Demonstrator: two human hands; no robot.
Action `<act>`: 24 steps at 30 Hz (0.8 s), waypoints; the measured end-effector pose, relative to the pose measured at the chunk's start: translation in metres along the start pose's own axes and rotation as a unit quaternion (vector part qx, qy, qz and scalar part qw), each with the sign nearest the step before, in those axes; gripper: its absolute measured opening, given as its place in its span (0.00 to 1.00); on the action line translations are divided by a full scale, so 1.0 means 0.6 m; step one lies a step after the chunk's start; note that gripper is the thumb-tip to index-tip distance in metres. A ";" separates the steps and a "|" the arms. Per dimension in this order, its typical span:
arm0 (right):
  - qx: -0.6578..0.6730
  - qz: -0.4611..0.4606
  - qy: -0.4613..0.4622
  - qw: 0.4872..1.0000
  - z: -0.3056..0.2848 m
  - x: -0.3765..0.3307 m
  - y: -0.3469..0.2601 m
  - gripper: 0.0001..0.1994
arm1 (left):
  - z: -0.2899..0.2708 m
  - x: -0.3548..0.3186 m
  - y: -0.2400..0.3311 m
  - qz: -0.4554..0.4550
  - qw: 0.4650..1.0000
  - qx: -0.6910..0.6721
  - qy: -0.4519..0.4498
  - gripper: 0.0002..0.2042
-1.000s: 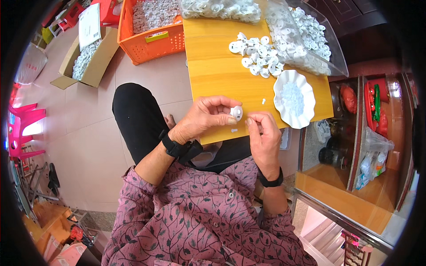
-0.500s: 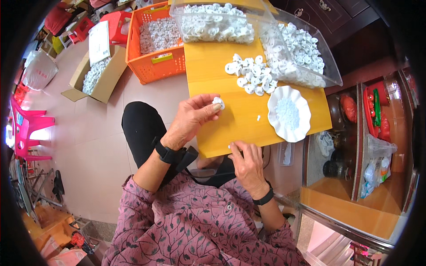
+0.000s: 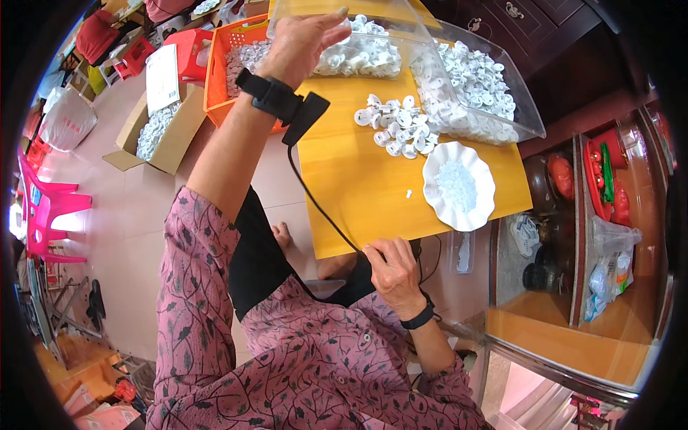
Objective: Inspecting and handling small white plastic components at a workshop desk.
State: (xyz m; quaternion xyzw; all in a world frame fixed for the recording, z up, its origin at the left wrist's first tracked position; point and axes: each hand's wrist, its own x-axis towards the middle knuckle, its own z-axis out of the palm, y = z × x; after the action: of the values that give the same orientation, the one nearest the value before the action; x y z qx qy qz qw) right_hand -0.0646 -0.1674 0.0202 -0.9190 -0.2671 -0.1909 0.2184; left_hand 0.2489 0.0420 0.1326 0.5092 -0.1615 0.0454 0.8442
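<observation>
My left hand (image 3: 307,44) is stretched forward over the near-left part of a clear plastic bin (image 3: 405,54) filled with small round white plastic pieces (image 3: 362,54). Its thumb and fingers are apart, and I see nothing between them. Low at the table's front edge, my right hand (image 3: 394,276) has its fingers pinched together; whatever they hold is hidden. A loose pile of the white pieces (image 3: 401,129) lies on the yellow table (image 3: 344,193). Right of it stands a white wavy-rimmed plate (image 3: 485,183) of tiny pale bits (image 3: 457,185). One tiny white peg (image 3: 408,193) lies beside the plate.
A second clear bin (image 3: 527,122) of white pieces stands at the table's far right. Left of the table are an orange crate (image 3: 218,72) and an open cardboard box (image 3: 183,129). Wooden shelves (image 3: 577,236) stand to the right. A black cable (image 3: 319,204) hangs from my left wrist.
My left hand has moved from above the table forward to the clear bin, and the round white piece it held no longer shows. My right hand has shifted slightly down, its fingers still pinched.
</observation>
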 end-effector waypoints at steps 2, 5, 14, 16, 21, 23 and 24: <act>0.024 0.028 0.015 0.999 0.001 -0.003 0.003 0.09 | 0.012 -0.022 -0.019 -0.034 0.976 0.215 0.010 0.15; 0.070 0.067 0.047 0.994 0.005 -0.008 0.003 0.09 | 0.024 -0.060 -0.064 -0.112 0.976 0.176 0.060 0.14; 0.120 0.106 0.091 0.983 -0.010 -0.011 0.003 0.07 | 0.004 -0.087 -0.118 -0.153 0.927 0.342 0.020 0.11; 0.125 0.112 0.088 0.982 -0.011 -0.012 0.004 0.07 | -0.015 -0.085 -0.126 -0.154 0.921 0.355 0.035 0.11; 0.153 0.147 0.108 0.971 -0.011 -0.009 0.001 0.07 | -0.037 -0.100 -0.146 -0.199 0.890 0.408 0.032 0.12; 0.169 0.167 0.101 0.966 -0.009 -0.007 0.000 0.07 | -0.025 -0.111 -0.158 -0.197 0.890 0.410 0.000 0.15; 0.182 0.189 0.095 0.960 -0.010 -0.006 -0.001 0.06 | -0.010 -0.118 -0.165 -0.104 0.873 0.474 -0.045 0.15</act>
State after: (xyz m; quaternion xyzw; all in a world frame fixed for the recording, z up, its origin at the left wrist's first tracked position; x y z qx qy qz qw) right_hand -0.0692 -0.1716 0.0235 -0.8752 -0.0968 -0.1803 0.4384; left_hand 0.2073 0.0063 0.0237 0.8633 -0.1045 0.0059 0.4937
